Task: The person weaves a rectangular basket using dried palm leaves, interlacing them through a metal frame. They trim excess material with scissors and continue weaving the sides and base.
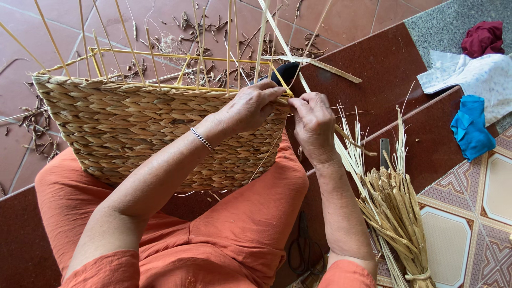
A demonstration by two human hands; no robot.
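The woven basket (154, 133) is lying across the person's lap in orange cloth, and everything else is placed around it. Its wall is already plaited in thick, pale brown braid from the bottom up to a finished-looking top row, so most of the side looks done. Above that row the bare upright stakes (200, 48) and a thin yellow frame rail are standing free, with no braid between them, so the upper part appears to be left to weave.

To the right of the basket a bundle of dried straw (394, 213) is leaning on the dark red step, seemingly unused stock. Beyond the basket's far rim, loose dry scraps (186, 32) are littering the tiled floor. Well to the right of it, some crumpled cloths (474, 80) are lying.

At the basket's right corner the left hand (250, 106) is pressing on the rim, its grip closed over the top row. Just beside it the right hand (314, 125) is pinching a pale straw strand (298, 74) narrowly between fingertips, drawing it at the rim.
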